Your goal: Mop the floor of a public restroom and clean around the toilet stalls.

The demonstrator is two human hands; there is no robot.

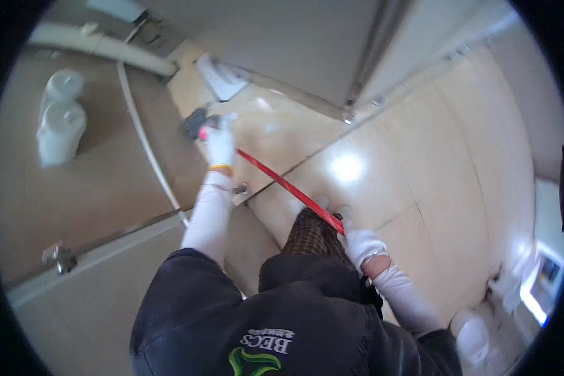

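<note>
A red pole slants across in front of me. My right hand, in a white glove, is closed around its near end by my thigh. My left hand, also gloved in white with a yellow cuff edge, grips the pole farther along. A small pink patch shows at its fingers. Just beyond that hand is a dark grey, shaggy head, apparently a mop head, blurred. The hand hides how it joins the pole. A white angular object lies past it on the floor; its kind is unclear.
Shiny beige floor tiles lie under me. A grey partition panel stands ahead, with a metal foot. On the left are a white twin-roll dispenser, a thin white pipe, a thick pipe and a door knob.
</note>
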